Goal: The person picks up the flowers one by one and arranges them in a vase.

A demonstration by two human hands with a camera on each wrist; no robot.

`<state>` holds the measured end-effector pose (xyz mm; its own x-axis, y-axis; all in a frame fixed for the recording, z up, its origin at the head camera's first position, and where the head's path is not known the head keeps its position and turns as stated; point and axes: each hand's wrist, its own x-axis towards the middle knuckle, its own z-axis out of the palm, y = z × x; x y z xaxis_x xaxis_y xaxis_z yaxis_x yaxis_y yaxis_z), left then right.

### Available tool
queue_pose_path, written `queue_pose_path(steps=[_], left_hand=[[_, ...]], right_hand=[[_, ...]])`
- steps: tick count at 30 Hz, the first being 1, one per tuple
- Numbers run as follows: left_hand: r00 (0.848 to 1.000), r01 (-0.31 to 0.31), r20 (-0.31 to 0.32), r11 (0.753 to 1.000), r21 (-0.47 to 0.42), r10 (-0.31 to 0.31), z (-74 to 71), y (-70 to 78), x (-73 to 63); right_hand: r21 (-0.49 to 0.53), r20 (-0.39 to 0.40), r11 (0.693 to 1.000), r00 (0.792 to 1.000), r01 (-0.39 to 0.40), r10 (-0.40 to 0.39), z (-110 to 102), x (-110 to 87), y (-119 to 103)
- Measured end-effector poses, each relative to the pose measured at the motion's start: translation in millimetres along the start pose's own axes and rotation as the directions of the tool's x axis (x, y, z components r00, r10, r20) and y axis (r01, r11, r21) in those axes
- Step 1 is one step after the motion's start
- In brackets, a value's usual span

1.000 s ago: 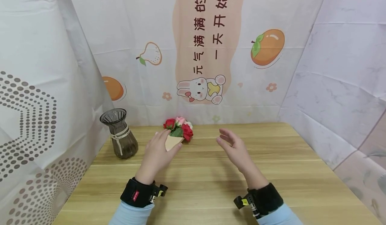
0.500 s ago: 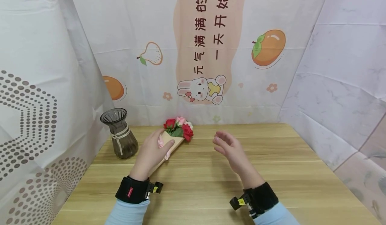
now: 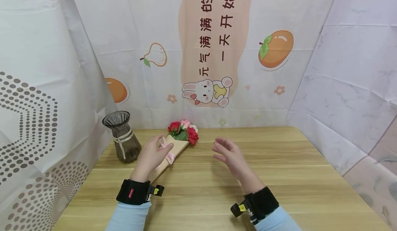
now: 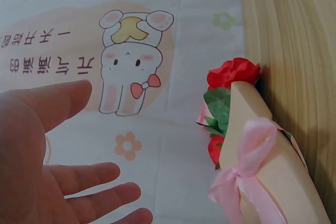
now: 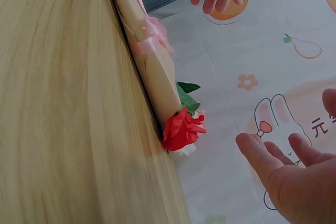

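A bouquet of red, pink and white roses (image 3: 192,135) in tan wrapping paper (image 3: 180,145) with a pink ribbon bow (image 4: 245,169) lies slantwise on the table. My left hand (image 3: 152,154) hovers over the bouquet's near left side, fingers relaxed, and the left wrist view shows a gap between it and the paper. To the right of the bouquet, my right hand (image 3: 232,159) is held above the table with loosely bent fingers and nothing in them. Left of my left hand, a smoky glass vase (image 3: 126,138) tied with pale cord stands upright.
The wooden table (image 3: 294,176) reaches back to a printed cloth (image 3: 155,86) hanging behind it. More cloth hangs along the left side (image 3: 46,69) and the right side (image 3: 356,69).
My left hand has drawn back toward the lower left, uncovering more of the bouquet's paper and ribbon. My right hand has shifted left and slightly nearer. The bouquet and vase stay put.
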<state>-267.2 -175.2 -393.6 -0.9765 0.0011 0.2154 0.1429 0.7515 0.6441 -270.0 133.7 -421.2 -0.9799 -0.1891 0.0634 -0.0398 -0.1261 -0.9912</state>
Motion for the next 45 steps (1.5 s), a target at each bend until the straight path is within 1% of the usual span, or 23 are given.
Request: queue_pose_path(steps=[4, 8, 19, 30, 34, 40, 45], left_hand=[[1.0, 0.02, 0.004, 1.0, -0.008, -0.02, 0.7, -6.3, 1.2], [1.0, 0.027, 0.011, 1.0, -0.012, -0.027, 1.2, -12.4, 1.9], [0.997, 0.068, 0.04, 0.997, -0.024, -0.067, 0.1, -26.8, 4.2], [0.995, 0.08, 0.068, 0.997, -0.021, -0.079, 4.0, -36.8, 6.5], [0.994, 0.085, 0.073, 0.996, -0.028, -0.082, 4.6, -39.0, 6.4], [0.991, 0.1, 0.091, 0.994, -0.053, -0.095, 4.9, -41.1, 5.4], [0.99, 0.103, 0.099, 0.993, -0.061, -0.097, 6.9, -44.5, 5.9]], right_hand=[[0.021, 0.012, 1.0, 1.0, -0.011, 0.01, 5.1, 1.5, 3.1], [0.041, 0.02, 0.999, 1.0, -0.02, 0.019, 10.3, 2.1, 5.3], [0.051, 0.053, 0.998, 0.998, -0.028, 0.026, 22.0, 5.1, 11.2], [0.088, 0.067, 0.994, 0.996, -0.061, 0.056, 31.3, 9.2, 17.3], [0.106, 0.071, 0.991, 0.995, -0.08, 0.073, 35.6, 12.6, 20.3], [0.163, 0.083, 0.982, 0.993, -0.096, 0.084, 42.5, 15.0, 22.0], [0.169, 0.087, 0.978, 0.99, -0.121, 0.108, 49.7, 17.5, 24.7]])
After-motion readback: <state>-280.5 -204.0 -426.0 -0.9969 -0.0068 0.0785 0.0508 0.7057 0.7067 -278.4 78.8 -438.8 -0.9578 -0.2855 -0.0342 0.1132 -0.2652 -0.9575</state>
